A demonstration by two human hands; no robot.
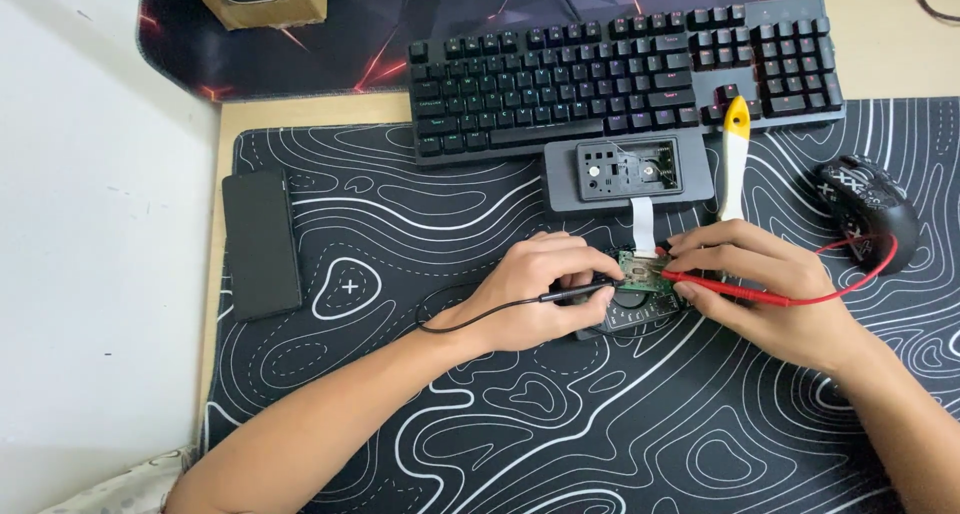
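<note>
Your left hand is pinched shut around a thin black test probe, a smooth pen-like rod whose cable loops back past your wrist. Your right hand is closed the same way on a glossy red test probe, its red lead curving away behind your knuckles. Both tips meet between your two grips on a small green circuit board, flat and rectangular, dotted with tiny parts too small to make out. The board sits on top of a dark, rounded plastic shell with a fine ribbed edge, directly under your fingertips.

A flat white ribbon cable runs from the board away from your hands to a grey rectangular housing with an open recessed panel. Just beyond your right knuckles lies a screwdriver with a yellow and white handle. Further out past the housing is a black mechanical keyboard. Outside your right wrist sits a black patterned mouse; well outside your left hand lies a black phone, face down. Everything rests on a soft black desk mat with white contour lines.

Both forearms angle inward, wrists low, fingers curled.
</note>
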